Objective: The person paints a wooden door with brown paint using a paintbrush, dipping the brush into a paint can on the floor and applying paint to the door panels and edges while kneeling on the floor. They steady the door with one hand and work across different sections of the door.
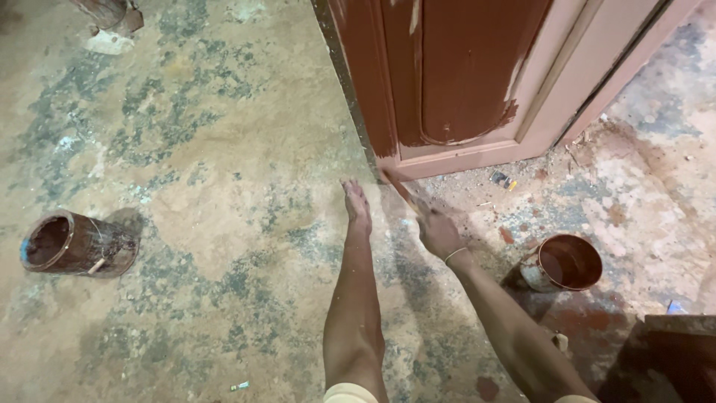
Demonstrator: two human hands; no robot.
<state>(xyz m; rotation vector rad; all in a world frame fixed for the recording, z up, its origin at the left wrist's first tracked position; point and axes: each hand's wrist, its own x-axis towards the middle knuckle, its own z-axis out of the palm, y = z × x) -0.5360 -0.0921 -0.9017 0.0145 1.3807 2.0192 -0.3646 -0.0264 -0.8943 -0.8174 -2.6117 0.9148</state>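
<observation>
Right hand (438, 233), fingers pinched on a thin, light, stiff brush (397, 188) handle, paints the door (447, 75) bottom; left limb is a leg.

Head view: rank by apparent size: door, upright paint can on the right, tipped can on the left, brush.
1. Door.
2-3. Tipped can and upright paint can: look alike, no ranking.
4. Brush, blurred, in the right hand.
</observation>
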